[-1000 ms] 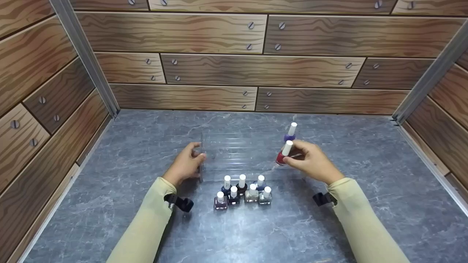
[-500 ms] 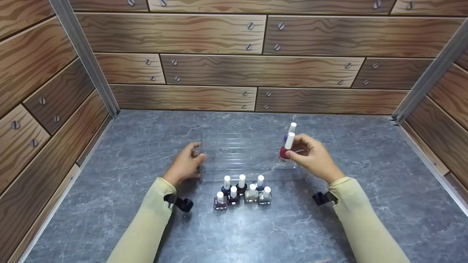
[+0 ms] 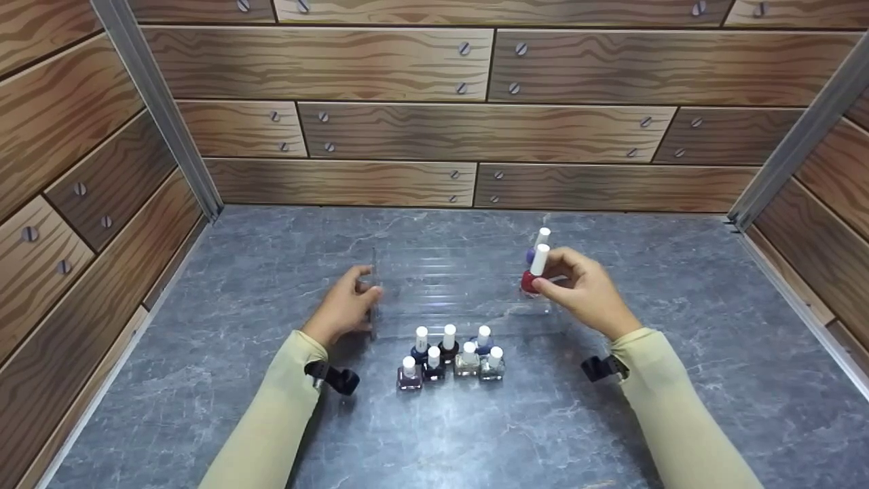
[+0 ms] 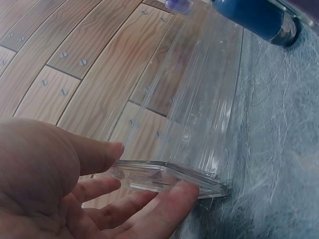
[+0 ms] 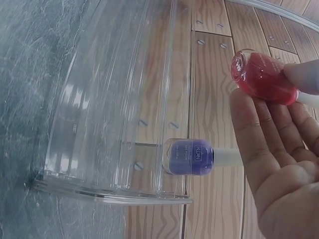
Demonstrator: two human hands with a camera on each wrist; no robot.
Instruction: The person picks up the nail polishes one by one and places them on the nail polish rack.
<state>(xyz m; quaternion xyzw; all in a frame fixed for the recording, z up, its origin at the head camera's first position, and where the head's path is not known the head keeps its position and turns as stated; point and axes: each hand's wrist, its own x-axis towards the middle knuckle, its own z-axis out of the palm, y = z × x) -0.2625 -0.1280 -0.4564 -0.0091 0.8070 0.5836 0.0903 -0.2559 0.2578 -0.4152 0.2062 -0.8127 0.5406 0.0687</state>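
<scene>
My right hand (image 3: 584,292) pinches a bottle of red nail polish (image 5: 264,77) between thumb and fingers, its white cap up. It is held over the right end of a clear stepped display rack (image 3: 441,292), in front of a purple nail polish bottle (image 5: 192,157) that stands on the rack's back step. In the head view the red bottle partly covers the purple one. At the rack's left end my left hand (image 3: 346,302) grips the clear end panel (image 4: 169,174), with thumb and fingertips at its edges.
Several nail polish bottles with white caps, among them a dark one (image 3: 409,377) and a glittery clear one (image 3: 492,367), stand on the grey marbled table (image 3: 237,380) before the rack. Wood-patterned walls (image 3: 394,129) enclose the back and sides.
My right hand has carried the red nail polish slightly away from me and to the right, so it now overlaps the purple bottle. My left hand keeps its place on the rack.
</scene>
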